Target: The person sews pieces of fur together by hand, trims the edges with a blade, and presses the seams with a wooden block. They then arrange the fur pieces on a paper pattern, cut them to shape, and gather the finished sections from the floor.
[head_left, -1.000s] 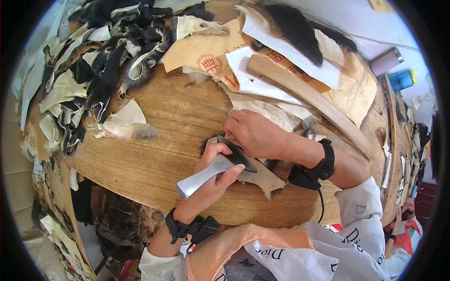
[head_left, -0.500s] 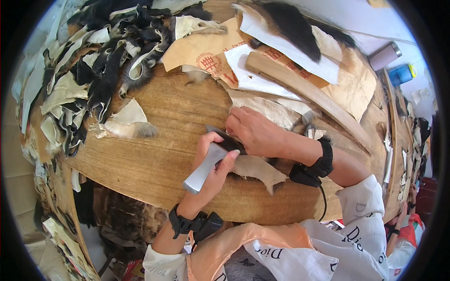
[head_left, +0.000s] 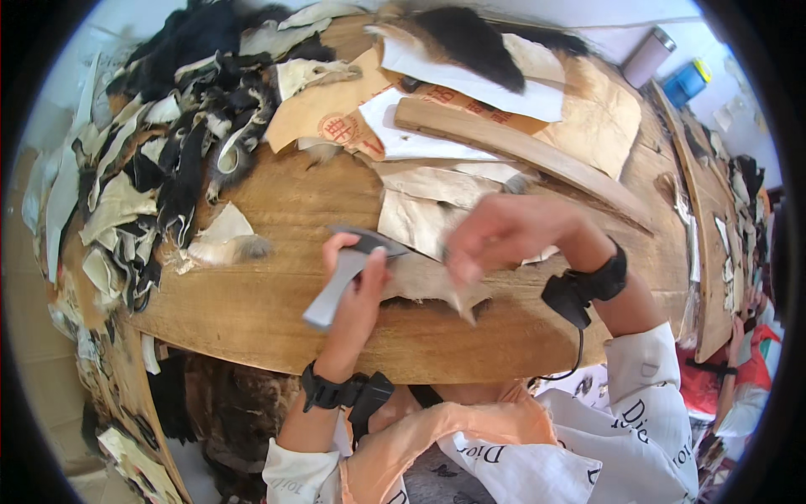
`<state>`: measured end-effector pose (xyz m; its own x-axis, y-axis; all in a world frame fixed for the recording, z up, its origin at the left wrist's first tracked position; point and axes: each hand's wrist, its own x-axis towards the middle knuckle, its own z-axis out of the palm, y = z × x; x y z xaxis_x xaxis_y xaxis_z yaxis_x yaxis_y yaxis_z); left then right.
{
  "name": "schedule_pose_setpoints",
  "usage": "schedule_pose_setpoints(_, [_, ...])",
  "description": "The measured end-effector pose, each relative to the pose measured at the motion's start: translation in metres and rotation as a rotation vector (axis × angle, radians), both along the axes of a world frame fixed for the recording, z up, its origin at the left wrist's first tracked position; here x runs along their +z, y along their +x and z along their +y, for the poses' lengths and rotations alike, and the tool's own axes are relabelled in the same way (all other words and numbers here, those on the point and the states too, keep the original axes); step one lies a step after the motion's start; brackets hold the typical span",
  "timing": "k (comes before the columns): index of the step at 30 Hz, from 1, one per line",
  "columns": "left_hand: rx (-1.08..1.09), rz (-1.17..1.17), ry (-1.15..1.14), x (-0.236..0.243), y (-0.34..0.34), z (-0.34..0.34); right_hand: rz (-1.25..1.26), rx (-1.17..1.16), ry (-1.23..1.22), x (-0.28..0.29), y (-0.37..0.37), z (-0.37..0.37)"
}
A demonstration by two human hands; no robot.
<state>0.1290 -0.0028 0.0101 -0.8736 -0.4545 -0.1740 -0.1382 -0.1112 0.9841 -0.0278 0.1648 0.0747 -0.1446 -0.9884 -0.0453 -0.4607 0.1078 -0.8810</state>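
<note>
My left hand [head_left: 361, 296] grips a tool with a flat silver handle [head_left: 332, 294] and a dark blade [head_left: 365, 239], over a piece of tan hide [head_left: 424, 277] with ragged edges on the wooden table [head_left: 210, 323]. Just right of the tool my right hand [head_left: 504, 239] is curled and smeared by motion, over the right part of that hide; whether anything is between its fingers is unclear. Larger cream hide pieces [head_left: 416, 218] lie behind both hands.
Black, cream and brown fur scraps [head_left: 168, 202] heap on the left. A long wooden bar [head_left: 512, 151] crosses paper sheets [head_left: 588, 143] at the back, near a flask [head_left: 646, 55] and blue container [head_left: 684, 81]. A co-worker [head_left: 747, 361] works at far right.
My right hand has pulled away rightward from the blade and is now blurred. My left hand with the tool has shifted left, uncovering more hide. The whole view has shifted slightly.
</note>
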Motion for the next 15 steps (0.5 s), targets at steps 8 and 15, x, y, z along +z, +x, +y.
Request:
schedule_pose_setpoints(8, [-0.547,0.137,-0.056,0.050,0.011,0.047,0.313,-0.294,-0.527,0.019,0.072,0.032])
schedule_pose_setpoints(15, [-0.863,0.302,-0.485,0.062,-0.014,0.099,0.253,-0.852,-0.229,0.018,0.106,0.116])
